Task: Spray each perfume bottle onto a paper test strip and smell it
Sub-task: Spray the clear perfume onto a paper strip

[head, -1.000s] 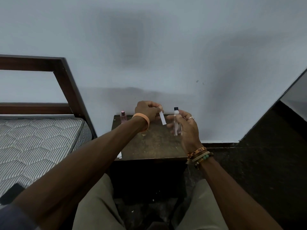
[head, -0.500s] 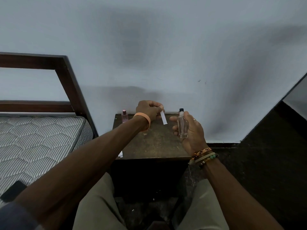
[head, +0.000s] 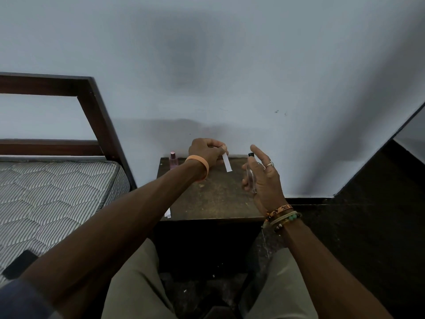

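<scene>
Bottle [head: 250, 178], clear, was above the table's [head: 213, 199] right half. Right hand [head: 266, 180] cradled it in curled thumb and fingers, index finger [head: 256, 150] straight over the top [head: 251, 154]. Left hand [head: 207, 153], above the table's back, pinched the strip [head: 226, 163]. Judgement: the top's outlet wanted facing the strip before pressing.

right hand [head: 264, 178]: we have straightened the fingers that were wrapped round the bottle [head: 251, 178] | bottle: from upright in our grip to leaning across the palm | gap: bottle now further from the strip [head: 226, 162] pinched in our left hand [head: 207, 153]
</scene>
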Tool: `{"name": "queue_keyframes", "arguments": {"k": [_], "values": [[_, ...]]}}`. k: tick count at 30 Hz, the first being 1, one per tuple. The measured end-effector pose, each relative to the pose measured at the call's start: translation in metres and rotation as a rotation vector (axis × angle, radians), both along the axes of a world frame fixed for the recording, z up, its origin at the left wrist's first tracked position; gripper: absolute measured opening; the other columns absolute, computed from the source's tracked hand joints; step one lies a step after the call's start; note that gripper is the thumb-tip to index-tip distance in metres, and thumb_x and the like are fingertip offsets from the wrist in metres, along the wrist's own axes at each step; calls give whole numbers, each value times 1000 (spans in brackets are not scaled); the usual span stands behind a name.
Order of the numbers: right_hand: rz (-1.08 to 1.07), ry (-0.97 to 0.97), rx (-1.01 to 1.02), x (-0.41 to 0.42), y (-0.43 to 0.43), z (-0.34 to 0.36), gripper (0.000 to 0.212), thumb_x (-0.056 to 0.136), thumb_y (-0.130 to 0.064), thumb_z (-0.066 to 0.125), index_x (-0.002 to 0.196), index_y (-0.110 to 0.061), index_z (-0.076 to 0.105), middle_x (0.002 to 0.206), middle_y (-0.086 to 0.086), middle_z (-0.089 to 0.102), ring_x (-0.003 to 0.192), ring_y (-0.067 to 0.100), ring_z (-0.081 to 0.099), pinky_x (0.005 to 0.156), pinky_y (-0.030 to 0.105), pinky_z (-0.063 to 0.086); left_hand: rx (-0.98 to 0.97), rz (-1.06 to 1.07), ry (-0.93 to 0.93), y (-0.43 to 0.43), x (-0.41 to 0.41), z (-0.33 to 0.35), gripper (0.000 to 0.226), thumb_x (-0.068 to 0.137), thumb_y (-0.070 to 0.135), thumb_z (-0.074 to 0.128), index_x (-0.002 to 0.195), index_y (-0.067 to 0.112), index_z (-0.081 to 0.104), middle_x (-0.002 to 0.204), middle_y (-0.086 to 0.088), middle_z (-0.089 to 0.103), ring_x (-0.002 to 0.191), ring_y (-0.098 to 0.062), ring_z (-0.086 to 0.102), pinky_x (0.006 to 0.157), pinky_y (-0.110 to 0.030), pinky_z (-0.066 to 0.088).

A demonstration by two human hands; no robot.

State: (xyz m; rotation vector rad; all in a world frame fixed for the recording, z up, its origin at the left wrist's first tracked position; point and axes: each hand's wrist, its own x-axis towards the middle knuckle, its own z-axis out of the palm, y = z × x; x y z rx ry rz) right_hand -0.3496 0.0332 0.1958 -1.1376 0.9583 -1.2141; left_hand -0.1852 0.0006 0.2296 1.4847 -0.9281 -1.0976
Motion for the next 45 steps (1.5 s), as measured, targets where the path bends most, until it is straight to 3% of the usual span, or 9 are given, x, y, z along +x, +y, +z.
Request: {"name": "queue_keyframes", "arguments": {"k": [6, 9, 13, 17, 25, 30, 33, 40, 45], "values": [[-203, 670, -448, 2, -2, -11, 42, 88, -30, 65, 129, -27, 53, 118, -4, 53, 99, 11, 58, 80, 26, 51, 9, 6, -4, 1, -2, 2, 4, 81, 4, 70, 84, 7, 68, 87, -16, 71, 78, -25, 71, 72, -38, 60], [-221, 854, -584, 5, -1, -11, 44, 87, -30, 67, 129, -26, 53, 118, 2, 50, 94, 9, 54, 76, 18, 46, 4, 9, -41, 3, -3, 2, 7, 81, 4, 70, 89, 3, 69, 82, -11, 70, 71, -18, 69, 64, -30, 60], [-184, 1099, -783, 10, 0, -13, 40, 91, -30, 59, 130, -24, 50, 119, 2, 54, 92, 22, 62, 72, 33, 54, -12, 13, -86, 5, -4, 4, 12, 81, 5, 71, 92, 1, 70, 77, -7, 67, 64, -11, 65, 51, -19, 55], [-191, 1279, -842, 14, -1, -11, 42, 91, -29, 59, 131, -25, 48, 115, 5, 60, 75, 26, 66, 58, 31, 52, -17, 15, -127, 5, -3, 2, 10, 81, 7, 72, 90, 4, 71, 78, -6, 69, 63, -11, 66, 53, -21, 57], [-121, 1365, -748, 23, 3, -9, 43, 93, -20, 56, 134, -22, 45, 119, 12, 57, 77, 34, 66, 58, 41, 57, -8, 17, -132, 2, 1, 0, 8, 81, 8, 72, 88, 6, 71, 86, -11, 72, 69, -17, 69, 59, -26, 59], [-80, 1357, -714, 24, 4, -8, 42, 92, -21, 57, 132, -23, 42, 114, 12, 57, 78, 34, 65, 60, 44, 57, -11, 8, -145, 5, 1, 0, 11, 82, 5, 70, 92, 2, 70, 74, -2, 66, 57, -4, 60, 42, -8, 45], [-99, 1280, -740, 24, 3, -3, 31, 89, -17, 63, 118, -14, 56, 108, 14, 59, 78, 33, 65, 58, 43, 57, 4, 5, -95, 3, 3, -3, 10, 81, 3, 70, 91, 2, 70, 83, -9, 69, 63, -11, 65, 49, -16, 53], [-46, 1218, -632, 31, -7, 13, 41, 94, -32, 53, 131, -20, 42, 120, 7, 52, 96, 29, 62, 75, 39, 51, 12, 9, -79, 3, 3, -4, 9, 80, 5, 71, 89, 4, 71, 79, -8, 70, 68, -17, 68, 53, -22, 56], [-9, 1262, -578, 32, -11, 6, 41, 92, -31, 56, 129, -21, 42, 118, 6, 53, 103, 30, 59, 77, 42, 53, 7, 15, -63, -2, 8, -5, 5, 79, 7, 72, 80, 11, 71, 87, -11, 71, 81, -28, 70, 72, -40, 60]]}}
